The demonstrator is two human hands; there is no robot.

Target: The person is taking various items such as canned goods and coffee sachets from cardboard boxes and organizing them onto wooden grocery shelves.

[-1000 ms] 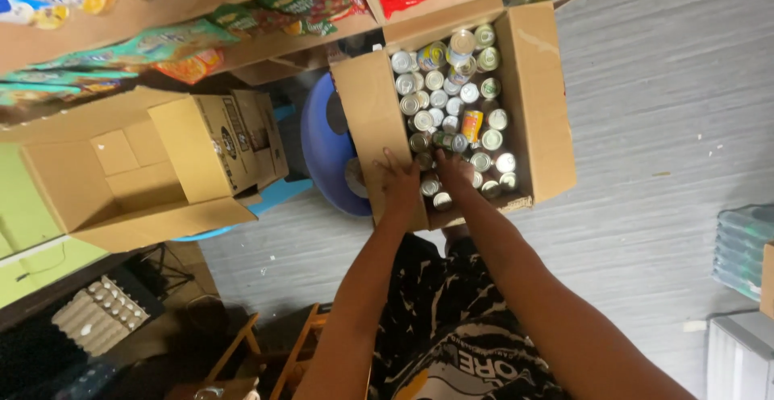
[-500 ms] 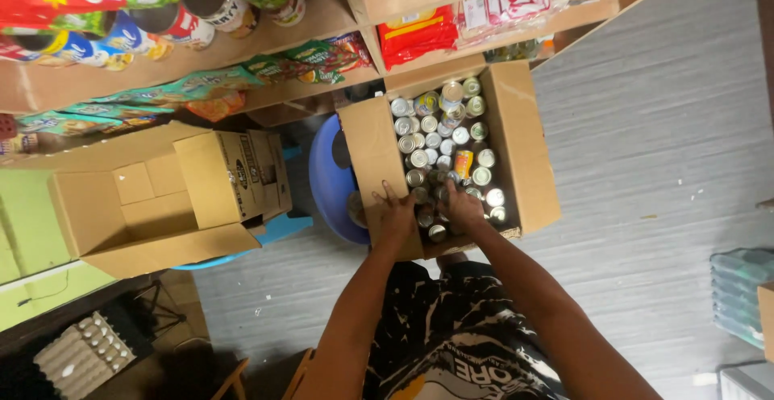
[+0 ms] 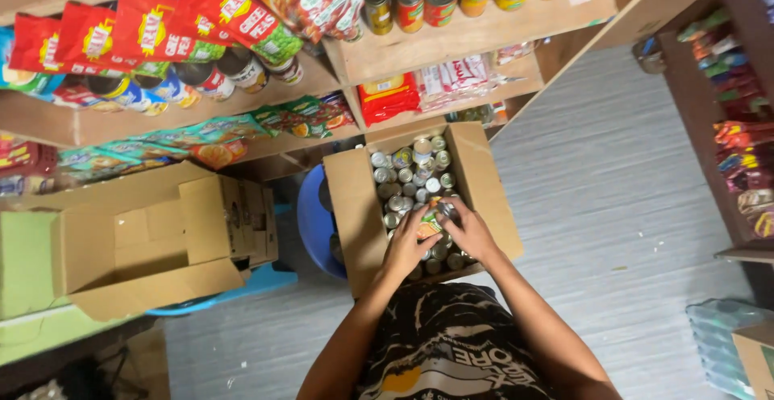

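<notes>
Sitting at far left, an empty brown cardboard box (image 3: 153, 239) with flaps spread open, resting on a light green surface (image 3: 32, 319); above it, lying along wooden shelves (image 3: 476, 41), red and green flat food packets (image 3: 145, 33) and rows of labelled tins (image 3: 419, 1); peeking out between the two boxes, a blue round plastic tub (image 3: 310, 222), partly hidden.

Standing at centre, just below the lowest shelf, a second open brown cardboard carton (image 3: 355, 206) packed with upright silver-topped tins (image 3: 407, 170); reaching into its near end, the left hand (image 3: 409, 245), fingers curled narrow around one side of a small can with an orange and green label (image 3: 430, 222); meeting it from the other side, the right hand (image 3: 468, 231), fingers also bent close, pressing on the same can and on a dark-topped tin beside it; cannot tell whether that second tin is actually gripped or only touched.

Being held just above the other tins at the near end of the carton, the labelled can, tilted rather than upright, between the two hands.

Stretching to the right, grey striped flooring (image 3: 621, 206); lining the far right edge, another wooden rack of coloured packets (image 3: 738, 126); lying at lower right, a pale clear plastic-wrapped pack (image 3: 717, 331).
</notes>
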